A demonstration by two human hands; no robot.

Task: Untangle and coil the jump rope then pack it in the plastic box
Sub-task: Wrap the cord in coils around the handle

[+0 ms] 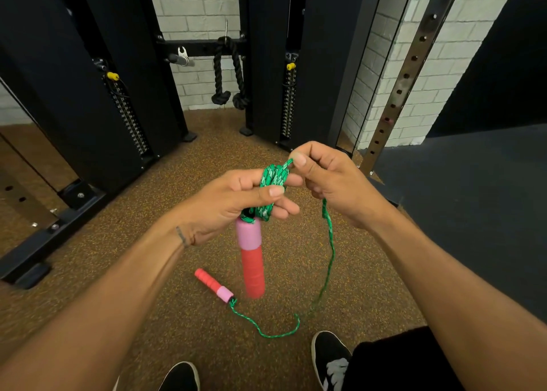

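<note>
Standing nearby, I saw the person's left hand [236, 201] curled around a bunch of green rope [273, 177], with the thumb pressed on top. A pink and red hanging handle [251, 260] pointed straight down under that hand. The right hand [334, 183] pinched one strand at the top of the bunch. From there a loose length [330, 242] dropped to the brown floor [148, 213] and ran to the other handle [213, 285], which lay flat near the person's shoes [331, 358]. I could not see the plastic box anywhere. I thought the bunch could fall apart if the left thumb let go. A hard pull on the wrong strand could make any tangle tighter.
</note>
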